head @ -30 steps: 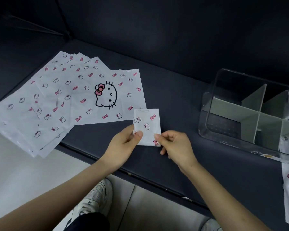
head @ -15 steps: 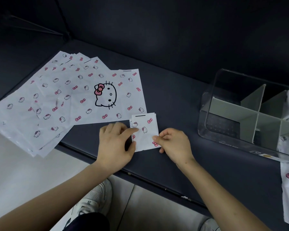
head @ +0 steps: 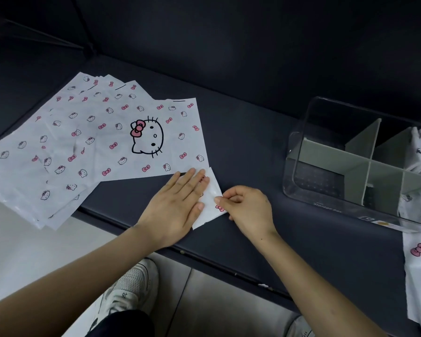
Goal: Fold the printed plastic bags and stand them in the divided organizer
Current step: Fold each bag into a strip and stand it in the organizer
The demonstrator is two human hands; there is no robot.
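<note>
The left hand hides most of the folded bag; organizer cut off right.

Dark tabletop; white sneaker on pale floor below its edge; dark backdrop behind.

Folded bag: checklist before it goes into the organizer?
1. Folded bag lies flat on the dark surface: ok.
2. Left hand presses it with straight fingers: ok.
3. Right hand pinches its right edge: ok.
4. Crease finished: cannot tell, the left hand covers most of the bag.
5. Organizer has a free compartment at its near left: ok.
6. Folded bag apart from the flat bags: cannot tell, its top corner sits right at their edge.
</note>
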